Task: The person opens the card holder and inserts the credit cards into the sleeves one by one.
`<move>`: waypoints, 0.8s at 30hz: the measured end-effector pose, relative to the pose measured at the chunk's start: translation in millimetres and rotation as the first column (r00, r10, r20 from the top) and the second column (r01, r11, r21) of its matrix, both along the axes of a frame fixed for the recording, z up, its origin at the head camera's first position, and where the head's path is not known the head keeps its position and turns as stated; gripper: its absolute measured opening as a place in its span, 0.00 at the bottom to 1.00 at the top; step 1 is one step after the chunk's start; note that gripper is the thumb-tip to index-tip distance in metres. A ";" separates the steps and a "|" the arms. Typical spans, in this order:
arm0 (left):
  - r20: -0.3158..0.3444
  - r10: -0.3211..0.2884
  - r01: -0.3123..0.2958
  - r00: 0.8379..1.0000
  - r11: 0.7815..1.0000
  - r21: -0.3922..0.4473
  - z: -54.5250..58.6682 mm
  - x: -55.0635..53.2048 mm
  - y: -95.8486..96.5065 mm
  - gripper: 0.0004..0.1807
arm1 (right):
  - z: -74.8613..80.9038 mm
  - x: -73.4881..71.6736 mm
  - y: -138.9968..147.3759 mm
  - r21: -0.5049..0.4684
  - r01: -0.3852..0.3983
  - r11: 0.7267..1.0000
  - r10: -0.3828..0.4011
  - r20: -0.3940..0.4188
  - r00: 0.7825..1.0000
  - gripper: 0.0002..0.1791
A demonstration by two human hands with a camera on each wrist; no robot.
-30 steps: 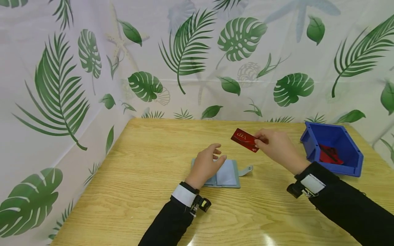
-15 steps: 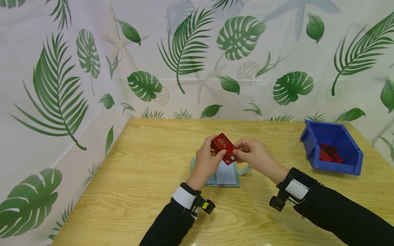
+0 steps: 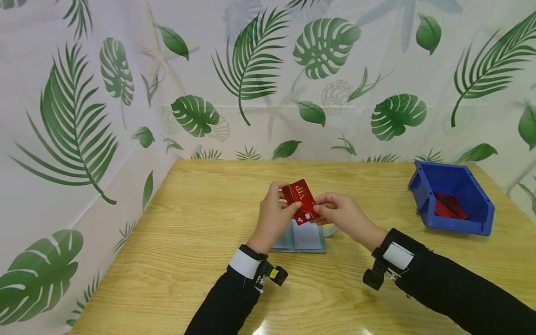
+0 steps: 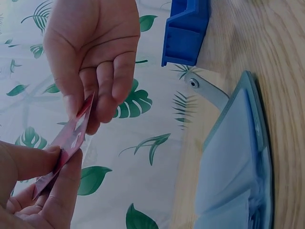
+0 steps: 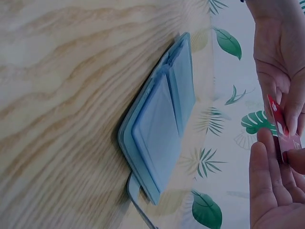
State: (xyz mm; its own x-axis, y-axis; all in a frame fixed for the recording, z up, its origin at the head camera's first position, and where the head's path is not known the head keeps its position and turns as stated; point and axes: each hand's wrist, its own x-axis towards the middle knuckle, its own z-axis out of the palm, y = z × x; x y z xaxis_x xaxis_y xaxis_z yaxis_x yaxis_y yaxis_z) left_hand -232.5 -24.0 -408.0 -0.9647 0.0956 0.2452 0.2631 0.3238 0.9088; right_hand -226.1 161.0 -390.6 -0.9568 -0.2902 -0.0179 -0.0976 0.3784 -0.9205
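Observation:
A red card (image 3: 300,200) with "VIP" printed on it is held up in the air, tilted, between both hands. My left hand (image 3: 273,215) grips its left side, thumb on the printed face and fingers behind. At the lower right edge, my right hand (image 3: 348,215) pinches the same card with thumb and fingers. Below lies an open light-blue card holder (image 3: 310,239) with clear sleeves, partly covered by the hands in the head view. Its snap strap (image 4: 205,88) shows in the left wrist view. The card (image 4: 71,140) appears nearly edge-on there.
A blue bin (image 3: 456,226) stands at the right side of the wooden table (image 3: 201,204), with red cards (image 3: 449,207) inside. Behind and at the left hangs a white leaf-print cloth (image 3: 259,121).
My right hand has brought the card leftward to my left hand, which has taken hold of it. In the last half second the card has shifted slightly left and turned a little.

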 end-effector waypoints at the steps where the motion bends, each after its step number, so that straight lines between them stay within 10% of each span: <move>1: 0.002 0.015 -0.015 1.000 1.000 0.004 0.4 -1.5 -2.6 0.27 | -0.2 -1.2 0.0 0.016 -0.010 1.000 0.011 -0.008 1.000 0.17; 7: 0.024 0.115 -0.113 0.993 0.993 -0.045 -6.3 -10.8 -21.0 0.27 | -4.8 -9.8 -0.5 0.275 -0.079 0.958 0.116 -0.121 0.986 0.22; 18: 0.170 0.092 -0.055 0.981 0.976 -0.209 -36.5 -11.4 -44.2 0.26 | -33.5 -9.9 -9.4 0.736 -0.183 0.652 0.367 -0.095 0.925 0.36; 24: 0.218 0.083 -0.033 0.972 0.974 -0.223 -42.4 -14.3 -43.2 0.27 | -39.2 -12.4 -11.1 0.797 -0.218 0.563 0.418 -0.047 0.907 0.40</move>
State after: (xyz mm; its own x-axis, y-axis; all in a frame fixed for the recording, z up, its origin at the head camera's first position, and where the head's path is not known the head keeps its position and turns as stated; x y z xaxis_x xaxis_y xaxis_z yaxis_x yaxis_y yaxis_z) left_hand -246.8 -67.2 -450.3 -0.9979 0.0642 0.0013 0.0351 0.5278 0.8487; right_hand -238.5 149.8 -429.8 -0.8112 -0.5507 -0.1968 -0.5021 0.8284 -0.2483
